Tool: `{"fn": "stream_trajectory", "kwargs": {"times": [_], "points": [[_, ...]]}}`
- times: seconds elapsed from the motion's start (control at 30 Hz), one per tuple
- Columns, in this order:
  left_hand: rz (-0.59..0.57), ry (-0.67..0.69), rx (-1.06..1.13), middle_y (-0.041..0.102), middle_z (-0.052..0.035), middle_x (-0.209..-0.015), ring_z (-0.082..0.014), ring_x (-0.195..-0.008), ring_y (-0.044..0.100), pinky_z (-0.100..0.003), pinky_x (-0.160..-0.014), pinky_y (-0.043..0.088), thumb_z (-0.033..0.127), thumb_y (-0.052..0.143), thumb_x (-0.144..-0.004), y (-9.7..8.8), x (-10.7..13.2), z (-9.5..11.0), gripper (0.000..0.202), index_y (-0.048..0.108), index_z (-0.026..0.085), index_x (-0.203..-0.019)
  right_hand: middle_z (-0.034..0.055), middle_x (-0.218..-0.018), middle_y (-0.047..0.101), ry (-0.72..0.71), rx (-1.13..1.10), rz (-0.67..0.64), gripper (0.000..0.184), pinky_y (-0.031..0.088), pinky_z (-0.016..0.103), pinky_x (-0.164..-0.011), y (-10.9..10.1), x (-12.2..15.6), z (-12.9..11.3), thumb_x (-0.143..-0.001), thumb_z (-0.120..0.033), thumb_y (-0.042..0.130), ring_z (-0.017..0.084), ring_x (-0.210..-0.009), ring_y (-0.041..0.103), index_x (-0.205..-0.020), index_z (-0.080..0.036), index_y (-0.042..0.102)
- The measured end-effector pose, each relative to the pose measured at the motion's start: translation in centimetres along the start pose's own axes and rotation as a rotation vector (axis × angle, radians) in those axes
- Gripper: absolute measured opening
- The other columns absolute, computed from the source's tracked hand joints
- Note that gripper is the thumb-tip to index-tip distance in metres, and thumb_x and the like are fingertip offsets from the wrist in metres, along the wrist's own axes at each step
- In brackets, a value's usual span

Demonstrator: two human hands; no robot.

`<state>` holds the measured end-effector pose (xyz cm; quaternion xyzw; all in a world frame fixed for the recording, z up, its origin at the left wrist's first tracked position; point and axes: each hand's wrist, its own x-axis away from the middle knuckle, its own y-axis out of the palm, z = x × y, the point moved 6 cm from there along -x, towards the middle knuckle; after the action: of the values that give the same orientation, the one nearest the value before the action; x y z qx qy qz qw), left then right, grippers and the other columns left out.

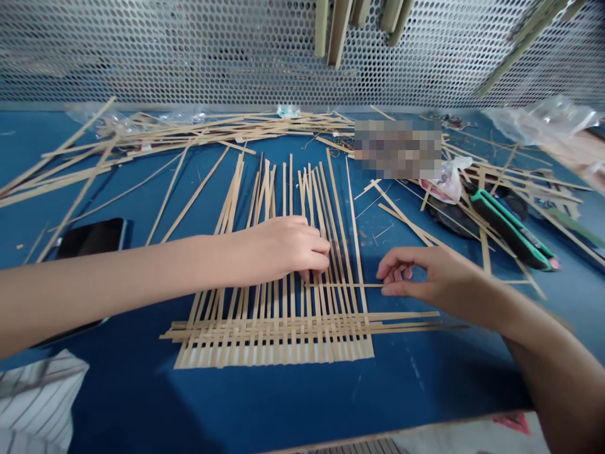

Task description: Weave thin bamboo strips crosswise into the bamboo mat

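Many narrow bamboo strips lie lengthwise on the blue table, crossed near the front by several strips that form a woven band (pixel 283 329). My left hand (pixel 300 247) reaches over the lengthwise strips (pixel 340 239), fingers curled down among them. Its fingertips close on strips there; exactly which ones is hidden. To the right, my right hand (pixel 416 274) pinches the end of a thin crosswise bamboo strip (pixel 350 285) between thumb and fingers. That strip runs left across the lengthwise ones, its other end near my left fingertips.
Loose bamboo strips (pixel 189 135) are heaped along the back by a perforated metal panel (pixel 189 57). A dark phone (pixel 89 238) lies partly behind my left forearm. A green-and-black case (pixel 513 230), plastic bags (pixel 548 123) and more strips lie at the right.
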<state>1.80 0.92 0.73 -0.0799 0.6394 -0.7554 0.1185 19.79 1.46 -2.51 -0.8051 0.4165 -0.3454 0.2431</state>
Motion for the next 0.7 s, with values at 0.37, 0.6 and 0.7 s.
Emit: {"fn": "stream_trajectory", "kwargs": {"times": [0.37,0.6,0.7], "points": [[-0.114,0.076,0.044,0.062,0.0043,-0.076,-0.0137,-0.078,0.053,-0.028,-0.071,0.037,0.009,0.067,-0.078,-0.2,-1.1,0.2,0.018,0.056,0.019,-0.069,0.0000,-0.068,0.064,0.049,-0.037,-0.017,0.010,0.046,0.031,-0.064,0.0,0.6,-0.4,-0.067,-0.034,0.068,0.018,-0.067,0.056,-0.072,-0.025,0.066],[-0.183,0.064,-0.015,0.062,0.0026,-0.076,-0.0149,-0.077,0.054,-0.030,-0.071,0.037,0.013,0.066,-0.080,0.2,-1.6,0.2,0.015,0.057,0.019,-0.069,-0.0022,-0.062,0.063,0.022,-0.099,0.031,0.008,0.046,0.034,-0.058,0.0,0.4,-0.2,-0.060,-0.032,0.072,0.020,-0.061,0.054,-0.064,-0.033,0.065],[-0.201,0.046,-0.002,0.062,0.0018,-0.078,-0.0154,-0.080,0.054,-0.030,-0.073,0.038,0.011,0.066,-0.080,0.2,-1.6,0.1,0.014,0.057,0.018,-0.070,-0.0023,-0.062,0.064,0.042,-0.109,0.031,0.009,0.046,0.034,-0.060,0.1,0.2,0.3,-0.058,-0.033,0.073,0.019,-0.061,0.054,-0.064,-0.032,0.066]]}}
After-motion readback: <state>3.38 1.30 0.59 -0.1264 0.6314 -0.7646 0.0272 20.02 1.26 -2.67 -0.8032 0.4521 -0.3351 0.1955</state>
